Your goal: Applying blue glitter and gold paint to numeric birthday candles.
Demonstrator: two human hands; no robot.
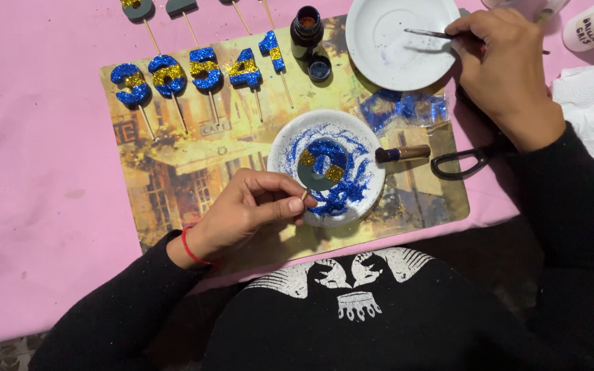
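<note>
Head view, left hand pinching stick of glittered number over near bowl of blue glitter, right hand gripping brush in far white dish, finished numbers far left on desk

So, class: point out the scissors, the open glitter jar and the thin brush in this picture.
scissors [456,165]: head view, on the black handle loop.
glitter jar [306,29]: head view, on its dark body.
brush [426,32]: head view, on the shaft over the white plate.
</note>
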